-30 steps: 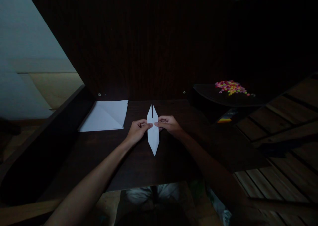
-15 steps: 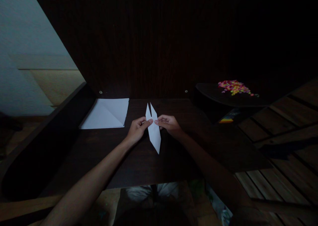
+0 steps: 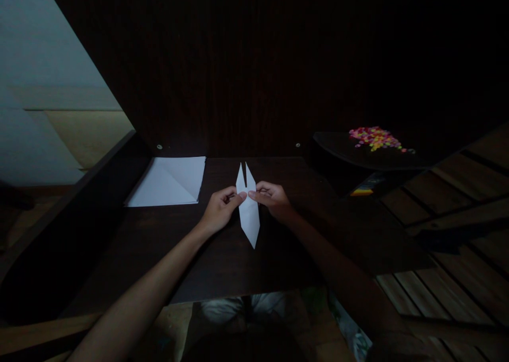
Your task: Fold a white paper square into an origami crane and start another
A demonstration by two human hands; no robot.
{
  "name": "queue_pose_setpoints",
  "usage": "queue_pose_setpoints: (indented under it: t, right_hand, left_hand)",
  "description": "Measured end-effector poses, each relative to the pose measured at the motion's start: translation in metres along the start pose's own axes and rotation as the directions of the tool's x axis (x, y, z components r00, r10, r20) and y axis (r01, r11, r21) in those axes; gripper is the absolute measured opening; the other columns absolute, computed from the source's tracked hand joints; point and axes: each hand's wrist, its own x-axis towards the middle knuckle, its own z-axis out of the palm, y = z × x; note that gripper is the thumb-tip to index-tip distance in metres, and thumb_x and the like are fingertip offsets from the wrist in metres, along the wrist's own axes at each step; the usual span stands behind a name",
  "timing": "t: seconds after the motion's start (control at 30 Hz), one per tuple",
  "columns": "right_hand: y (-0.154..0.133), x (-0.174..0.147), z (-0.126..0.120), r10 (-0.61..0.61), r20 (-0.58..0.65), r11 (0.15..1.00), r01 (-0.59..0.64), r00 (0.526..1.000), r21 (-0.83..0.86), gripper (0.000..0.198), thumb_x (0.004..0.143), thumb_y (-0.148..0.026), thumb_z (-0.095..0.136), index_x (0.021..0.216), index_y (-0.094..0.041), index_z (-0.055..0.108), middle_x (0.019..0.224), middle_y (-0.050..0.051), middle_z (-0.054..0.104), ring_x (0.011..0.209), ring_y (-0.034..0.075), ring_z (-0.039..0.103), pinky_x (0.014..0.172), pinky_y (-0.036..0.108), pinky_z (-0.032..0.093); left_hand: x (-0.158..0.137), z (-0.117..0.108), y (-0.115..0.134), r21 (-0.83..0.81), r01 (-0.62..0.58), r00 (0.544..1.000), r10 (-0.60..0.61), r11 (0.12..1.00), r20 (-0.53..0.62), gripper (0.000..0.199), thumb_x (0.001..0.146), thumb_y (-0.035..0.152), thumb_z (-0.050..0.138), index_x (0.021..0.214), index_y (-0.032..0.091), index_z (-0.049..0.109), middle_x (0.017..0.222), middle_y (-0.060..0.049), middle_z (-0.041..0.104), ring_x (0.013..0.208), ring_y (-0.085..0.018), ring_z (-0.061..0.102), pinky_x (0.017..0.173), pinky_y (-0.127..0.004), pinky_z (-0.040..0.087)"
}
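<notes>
A folded white paper (image 3: pixel 249 216) is held between my two hands above the dark desk. Its far end splits into two narrow points with a slit between them, and its near end tapers to a single tip. My left hand (image 3: pixel 221 205) pinches the left edge, thumb on top and fingers curled beneath. On the opposite edge, my right hand (image 3: pixel 272 199) grips in the same way, with its thumb close to the left thumb. The undersides of the paper and some fingertips are hidden.
A stack of white paper sheets (image 3: pixel 169 181) with diagonal creases lies at the desk's left. At the right, a curved shelf (image 3: pixel 338 146) bears a pile of small colourful pieces (image 3: pixel 376 138). A dark side panel (image 3: pixel 71 219) borders the desk (image 3: pixel 222 266) on the left.
The folded paper has turned slightly clockwise, its split end shifting a little to the right. Both hands keep their pinch on it.
</notes>
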Motion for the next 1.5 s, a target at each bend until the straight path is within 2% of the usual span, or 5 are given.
queue_pose_setpoints:
  t: [0.27,0.63,0.87,1.27,1.5]
  right_hand:
    - [0.0011,0.0005,0.0034,-0.064,-0.101,0.996,0.057,0.993,-0.064,0.034,0.06,-0.047,0.081,0.06,-0.02,0.059,0.056,-0.002,0.058,0.053,0.012,0.054,0.05,0.024,0.044]
    - [0.0019,-0.0026,-0.0031,0.09,0.064,0.995,-0.093,0.994,0.047,0.036,0.064,-0.047,0.078,0.062,-0.018,0.058,0.049,-0.003,0.06,0.038,0.011,0.054,0.037,0.022,0.044]
    - [0.0028,-0.0033,-0.0021,0.071,0.112,0.997,-0.072,0.991,0.001,0.033,0.066,-0.046,0.077,0.065,-0.018,0.059,0.055,-0.003,0.06,0.042,0.01,0.053,0.039,0.022,0.044]
    - [0.0075,-0.0038,0.0041,-0.078,-0.061,0.996,0.075,0.995,-0.057,0.034,0.069,-0.048,0.075,0.064,-0.018,0.06,0.046,-0.005,0.054,0.037,0.008,0.047,0.034,0.019,0.037]
    - [0.0023,-0.004,0.0048,-0.041,-0.106,0.999,0.04,0.993,-0.017,0.032,0.065,-0.045,0.078,0.063,-0.018,0.062,0.045,-0.005,0.056,0.035,0.008,0.047,0.032,0.02,0.039]
  left_hand:
    - [0.0008,0.0028,-0.0022,-0.017,0.012,0.999,-0.013,1.0,-0.04,0.036,0.076,0.051,0.068,0.069,0.016,0.064,0.065,0.001,0.059,0.061,-0.013,0.051,0.058,-0.023,0.039]
    - [0.0051,-0.0019,-0.0001,-0.182,0.056,0.997,-0.063,0.982,-0.033,0.038,0.068,0.047,0.078,0.087,0.016,0.069,0.079,-0.003,0.071,0.073,-0.016,0.064,0.069,-0.026,0.049]
    - [0.0035,-0.0034,0.0015,-0.138,0.062,0.997,-0.068,0.988,-0.041,0.035,0.065,0.047,0.08,0.067,0.016,0.065,0.066,-0.001,0.067,0.063,-0.014,0.06,0.062,-0.025,0.046]
    - [0.0006,0.0011,0.0024,-0.111,-0.033,0.993,0.019,0.993,-0.12,0.035,0.067,0.047,0.079,0.067,0.016,0.064,0.063,0.001,0.065,0.057,-0.012,0.058,0.056,-0.023,0.045]
    - [-0.0006,0.0037,0.0041,-0.187,0.082,0.997,-0.081,0.979,0.016,0.035,0.066,0.044,0.081,0.077,0.015,0.065,0.069,0.001,0.068,0.064,-0.013,0.063,0.061,-0.023,0.048]
